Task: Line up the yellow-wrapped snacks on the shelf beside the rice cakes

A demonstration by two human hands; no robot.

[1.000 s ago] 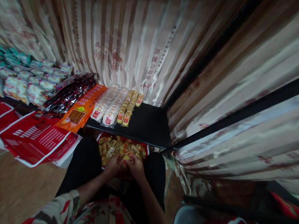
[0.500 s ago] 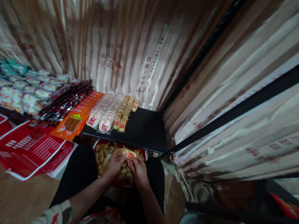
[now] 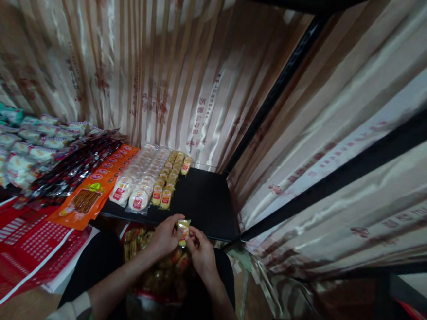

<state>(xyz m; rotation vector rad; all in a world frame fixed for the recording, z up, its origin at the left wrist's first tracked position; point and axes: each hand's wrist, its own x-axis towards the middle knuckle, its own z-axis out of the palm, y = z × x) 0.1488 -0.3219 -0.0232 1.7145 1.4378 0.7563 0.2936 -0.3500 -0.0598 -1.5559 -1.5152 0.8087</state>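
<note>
Between my two hands is a small wrapped snack cake point(image 3: 183, 232) in a yellow pack with a red label. The fingers of my left hand point(image 3: 167, 235) close on its left side, and those of my right hand point(image 3: 200, 250) pinch its right side. Both hands are just in front of the shelf edge, over a bag of similar yellow packs point(image 3: 136, 240) between my knees. On the black shelf point(image 3: 206, 193) stand rows of the same yellow packs point(image 3: 167, 176), with one single pack point(image 3: 186, 165) at the back right.
Left of the yellow rows lie round white packs point(image 3: 139, 198), an orange snack bag point(image 3: 86, 195), dark shiny packs point(image 3: 74, 157) and white-and-green packs point(image 3: 23, 156). Red baskets or bags point(image 3: 20, 249) sit below the shelf at left. Striped curtains point(image 3: 168, 79) and black frame bars point(image 3: 272, 96) enclose the shelf.
My hands have lifted the snack cake from above the bag toward the shelf edge and turned it from lying sideways to upright. The camera view has tilted up.
</note>
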